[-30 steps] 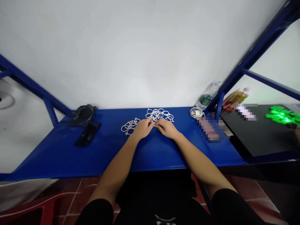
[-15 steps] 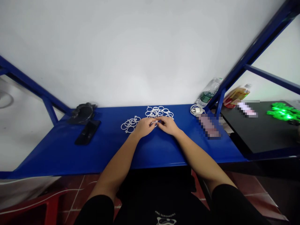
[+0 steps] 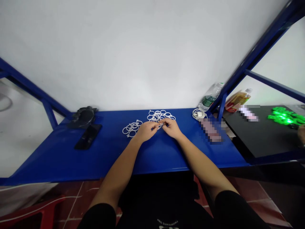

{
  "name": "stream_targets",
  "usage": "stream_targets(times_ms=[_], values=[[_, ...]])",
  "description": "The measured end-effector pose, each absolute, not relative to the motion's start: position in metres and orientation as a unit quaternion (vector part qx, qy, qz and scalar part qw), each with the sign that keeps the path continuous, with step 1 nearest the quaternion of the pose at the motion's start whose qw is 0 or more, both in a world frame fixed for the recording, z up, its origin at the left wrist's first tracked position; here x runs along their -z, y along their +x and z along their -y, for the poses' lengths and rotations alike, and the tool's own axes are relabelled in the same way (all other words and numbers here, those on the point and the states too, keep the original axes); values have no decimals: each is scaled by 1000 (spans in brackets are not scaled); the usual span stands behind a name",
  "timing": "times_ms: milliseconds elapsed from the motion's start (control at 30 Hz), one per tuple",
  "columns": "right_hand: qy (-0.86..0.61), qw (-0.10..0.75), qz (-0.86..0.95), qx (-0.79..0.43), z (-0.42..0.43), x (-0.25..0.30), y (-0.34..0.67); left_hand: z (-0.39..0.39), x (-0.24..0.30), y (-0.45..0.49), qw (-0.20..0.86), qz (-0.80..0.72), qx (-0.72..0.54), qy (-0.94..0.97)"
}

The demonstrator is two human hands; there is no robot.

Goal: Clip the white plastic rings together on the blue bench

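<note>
My left hand (image 3: 145,130) and my right hand (image 3: 171,128) meet above the blue table (image 3: 162,152). Between their pinched fingertips is a small white ring (image 3: 160,126), partly covered by the fingers. Just beyond the hands lies a pile of white rings (image 3: 163,113) with small tabs, its near side hidden behind the fingers. A second, smaller group of white rings (image 3: 132,128) rests to the left of my left hand, some overlapping.
A black phone (image 3: 88,136) and a dark bundle (image 3: 83,116) lie at left. On the right are a coiled white cable with charger (image 3: 198,114), a leaning water bottle (image 3: 211,98) and a blurred-out item (image 3: 211,130). Green glowing pieces (image 3: 286,117) sit on a black table (image 3: 252,136).
Both hands stay together on the white ring, which shows a little more between the fingertips. The camera view has shifted slightly. At the far right edge another person's hand has come into view.
</note>
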State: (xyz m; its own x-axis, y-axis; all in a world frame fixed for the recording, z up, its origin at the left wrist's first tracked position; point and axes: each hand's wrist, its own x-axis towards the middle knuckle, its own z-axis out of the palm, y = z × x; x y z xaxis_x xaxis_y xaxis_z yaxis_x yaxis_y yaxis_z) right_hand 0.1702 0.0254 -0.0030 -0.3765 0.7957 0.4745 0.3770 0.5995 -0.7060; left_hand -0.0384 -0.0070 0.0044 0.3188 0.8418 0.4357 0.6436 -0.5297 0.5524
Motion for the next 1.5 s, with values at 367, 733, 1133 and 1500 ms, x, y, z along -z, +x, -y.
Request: stream_targets(times_ms=[367, 733, 1133, 1500], values=[[-553, 215, 793, -137, -67, 8, 250, -14, -6, -93, -12, -695, -265, 669], [-479, 197, 845, -132, -47, 3, 216, -16, 5, -102, 31, -762, -194, 617], [-464, 158, 867, -93, -34, -2, 196, -11, 13, -55, 17, -578, -313, 753], [-350, 411, 762, -358, -23, 10, 162, -3, 10, -39, 68, -453, -332, 824]])
